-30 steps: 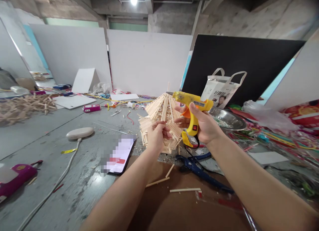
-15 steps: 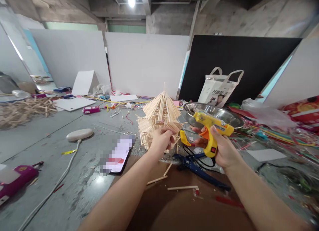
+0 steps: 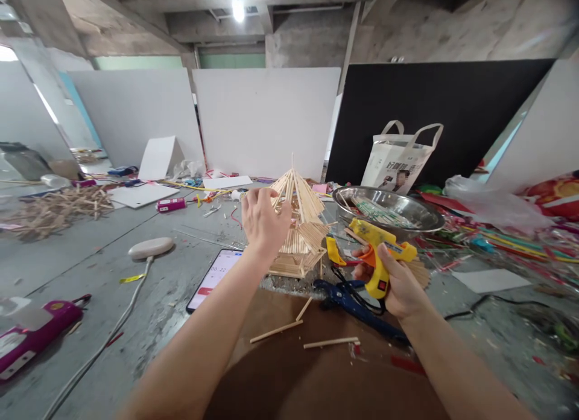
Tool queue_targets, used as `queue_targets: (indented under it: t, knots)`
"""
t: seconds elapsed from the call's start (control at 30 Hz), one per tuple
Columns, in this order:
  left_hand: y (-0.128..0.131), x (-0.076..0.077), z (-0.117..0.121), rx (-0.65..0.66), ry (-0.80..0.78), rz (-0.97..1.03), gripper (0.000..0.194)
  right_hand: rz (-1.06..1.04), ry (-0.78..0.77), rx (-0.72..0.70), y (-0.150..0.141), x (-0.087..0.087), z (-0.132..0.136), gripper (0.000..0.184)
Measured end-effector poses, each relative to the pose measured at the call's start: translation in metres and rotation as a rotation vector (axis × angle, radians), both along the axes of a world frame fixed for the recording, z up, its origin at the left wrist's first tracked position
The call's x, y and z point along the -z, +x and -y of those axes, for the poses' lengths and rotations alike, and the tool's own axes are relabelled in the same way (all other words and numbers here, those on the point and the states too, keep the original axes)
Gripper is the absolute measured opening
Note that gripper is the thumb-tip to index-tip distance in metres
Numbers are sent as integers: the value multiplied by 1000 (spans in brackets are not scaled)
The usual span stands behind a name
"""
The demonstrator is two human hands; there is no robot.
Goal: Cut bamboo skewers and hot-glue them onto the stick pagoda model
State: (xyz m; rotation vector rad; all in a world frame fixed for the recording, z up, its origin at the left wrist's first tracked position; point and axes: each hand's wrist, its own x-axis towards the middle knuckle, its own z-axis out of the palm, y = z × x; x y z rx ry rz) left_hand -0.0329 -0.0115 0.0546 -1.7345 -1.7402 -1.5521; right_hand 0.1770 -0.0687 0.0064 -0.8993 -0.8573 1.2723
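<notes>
A pagoda-like model built of thin wooden sticks (image 3: 312,206) stands upright in front of me, with a pointed roof over a lower tier. My left hand (image 3: 265,221) is curved around the left side of its roof, fingers bent and thumb apart; the fingertips' contact is partly hidden. In my right hand (image 3: 398,281) is a yellow hot glue gun (image 3: 384,260) with an orange trigger, its nozzle pointing up and left. Blue-handled pliers (image 3: 357,308) lie below the gun. Several loose wooden sticks (image 3: 277,331) rest on the brown board (image 3: 271,372) nearest me.
A phone (image 3: 212,281) lies left of the model. A metal bowl (image 3: 429,224) holding sticks and a paper bag (image 3: 391,160) stand behind the gun. Purple devices (image 3: 38,335), a white cable (image 3: 113,329) and a heap of sticks (image 3: 58,209) lie left; plastic clutter lies right.
My left hand has moved left and up from the model's front to its left side, its fingers opening out of a pinch. The model appears turned. The glue gun is slightly lower.
</notes>
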Motion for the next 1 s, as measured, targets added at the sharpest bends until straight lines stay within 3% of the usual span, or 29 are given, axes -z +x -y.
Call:
queue_targets:
  t: [0.4,1.0]
  knots:
    - [11,-6,-20,-59,-125,-224,21,13,24,18,2,0,1,27]
    - [14,-10,-26,-58,-107,-202,17,13,24,-3,2,6,-1,25]
